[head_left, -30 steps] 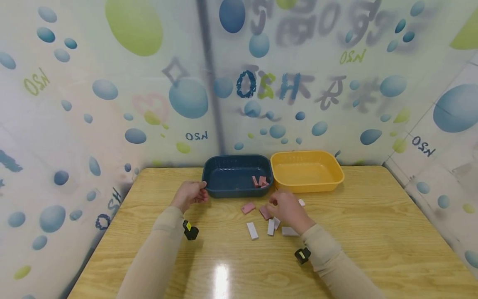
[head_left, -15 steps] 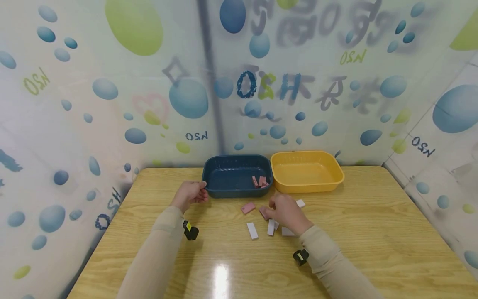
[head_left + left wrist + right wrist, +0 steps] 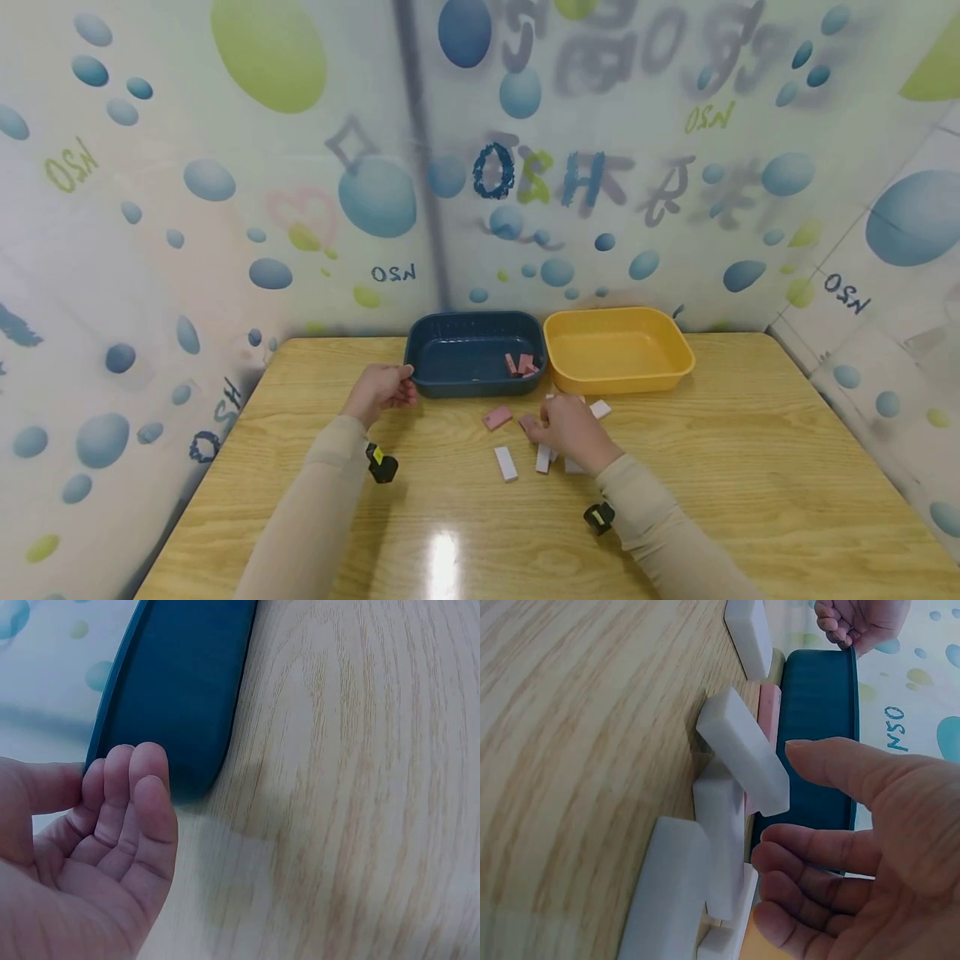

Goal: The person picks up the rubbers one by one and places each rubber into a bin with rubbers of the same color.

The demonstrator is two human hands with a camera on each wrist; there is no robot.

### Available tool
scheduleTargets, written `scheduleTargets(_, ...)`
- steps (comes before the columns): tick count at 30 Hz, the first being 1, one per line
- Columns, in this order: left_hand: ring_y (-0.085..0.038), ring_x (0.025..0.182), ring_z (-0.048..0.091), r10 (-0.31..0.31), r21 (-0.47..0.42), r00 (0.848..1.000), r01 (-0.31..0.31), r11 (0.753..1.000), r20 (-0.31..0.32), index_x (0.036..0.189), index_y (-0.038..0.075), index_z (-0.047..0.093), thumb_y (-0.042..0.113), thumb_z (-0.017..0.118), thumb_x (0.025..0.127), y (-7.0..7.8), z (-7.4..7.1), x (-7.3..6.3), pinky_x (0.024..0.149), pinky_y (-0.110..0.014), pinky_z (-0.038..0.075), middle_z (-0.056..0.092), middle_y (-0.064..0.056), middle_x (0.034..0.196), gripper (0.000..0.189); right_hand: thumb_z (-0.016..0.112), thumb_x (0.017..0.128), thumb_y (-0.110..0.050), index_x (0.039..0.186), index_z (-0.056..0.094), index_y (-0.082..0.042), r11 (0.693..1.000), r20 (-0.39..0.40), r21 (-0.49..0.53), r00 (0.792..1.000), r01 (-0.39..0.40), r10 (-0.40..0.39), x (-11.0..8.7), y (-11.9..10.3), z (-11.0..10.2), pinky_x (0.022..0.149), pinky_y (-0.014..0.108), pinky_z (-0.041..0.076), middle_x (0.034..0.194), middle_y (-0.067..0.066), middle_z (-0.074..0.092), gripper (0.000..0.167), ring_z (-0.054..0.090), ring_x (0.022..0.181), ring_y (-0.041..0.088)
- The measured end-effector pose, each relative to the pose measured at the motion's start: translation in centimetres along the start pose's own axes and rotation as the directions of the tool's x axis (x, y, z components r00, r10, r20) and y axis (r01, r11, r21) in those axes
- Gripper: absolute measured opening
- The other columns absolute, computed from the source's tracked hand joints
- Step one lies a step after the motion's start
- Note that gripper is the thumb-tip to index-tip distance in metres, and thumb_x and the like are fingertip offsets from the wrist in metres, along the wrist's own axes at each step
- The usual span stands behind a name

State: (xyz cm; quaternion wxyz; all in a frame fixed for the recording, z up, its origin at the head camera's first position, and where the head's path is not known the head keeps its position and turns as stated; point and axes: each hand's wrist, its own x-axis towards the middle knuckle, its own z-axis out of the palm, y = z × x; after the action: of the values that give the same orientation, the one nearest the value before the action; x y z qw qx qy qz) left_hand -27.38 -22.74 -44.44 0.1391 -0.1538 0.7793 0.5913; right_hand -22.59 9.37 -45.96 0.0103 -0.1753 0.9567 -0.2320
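With thumb and fingers my left hand (image 3: 381, 393) pinches the left end rim of the dark blue basket (image 3: 477, 389); the left wrist view shows the fingertips against its wall. Several small pink blocks (image 3: 526, 364) lie in that basket's right end. Over the loose blocks in front is my right hand (image 3: 573, 429), its thumb near a pink block (image 3: 528, 424). In the right wrist view, thumb and fingers stand apart, and a tilted white block (image 3: 744, 750) leans on another just past them. The hand partly covers several blocks in the head view.
A yellow basket (image 3: 622, 386) stands right of the blue one, by the wall. One pink block (image 3: 497, 418) and a white block (image 3: 506, 464) lie left of the right hand. Another white block (image 3: 600, 409) is to its right. A patterned wall (image 3: 300, 208) bounds the table (image 3: 750, 467).
My right hand has shifted slightly left and lower among the blocks, and more white block shows beside it. The yellow basket sits slightly nearer. The left hand stays on the blue rim.
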Motion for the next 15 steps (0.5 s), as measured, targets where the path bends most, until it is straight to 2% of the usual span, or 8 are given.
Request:
scheduleTargets(7, -0.016, 0.072, 0.066, 0.004, -0.001, 1.000, -0.004, 1.000, -0.001, 0.113, -0.011, 0.063, 0.019, 0.047, 0.110, -0.01, -0.02, -0.03, 0.078, -0.035, 0.059, 0.067, -0.007, 0.079, 0.034, 0.076, 0.092, -0.024, 0.057, 0.050, -0.011, 0.999, -0.035, -0.001, 0.999, 0.034, -0.034, -0.09, 0.14, 0.37, 0.050, 0.025, 0.025, 0.053, -0.007, 0.035, 0.045, 0.035, 0.052, 0.012)
scheduleTargets(11, -0.016, 0.072, 0.065, 0.005, -0.006, 1.000, -0.005, 1.000, 0.002, 0.113, -0.011, 0.063, 0.019, 0.047, 0.110, -0.02, -0.03, 0.01, 0.077, -0.034, 0.059, 0.067, -0.007, 0.080, 0.034, 0.076, 0.090, -0.021, 0.057, 0.050, -0.011, 1.000, -0.028, -0.001, 0.999, 0.018, -0.018, -0.02, 0.11, 0.43, 0.051, 0.026, 0.026, 0.054, -0.006, 0.037, 0.044, 0.036, 0.052, 0.012)
scheduleTargets(15, -0.016, 0.071, 0.065, 0.002, -0.005, 1.000, -0.002, 1.000, 0.004, 0.113, -0.010, 0.063, 0.019, 0.047, 0.110, 0.00, -0.06, 0.00, 0.076, -0.033, 0.059, 0.067, -0.006, 0.079, 0.033, 0.074, 0.092, -0.022, 0.053, 0.045, -0.013, 1.000, 0.000, 0.004, 1.000, -0.013, 0.013, 0.11, -0.05, 0.45, 0.050, 0.026, 0.025, 0.052, -0.005, 0.034, 0.050, 0.035, 0.050, 0.012)
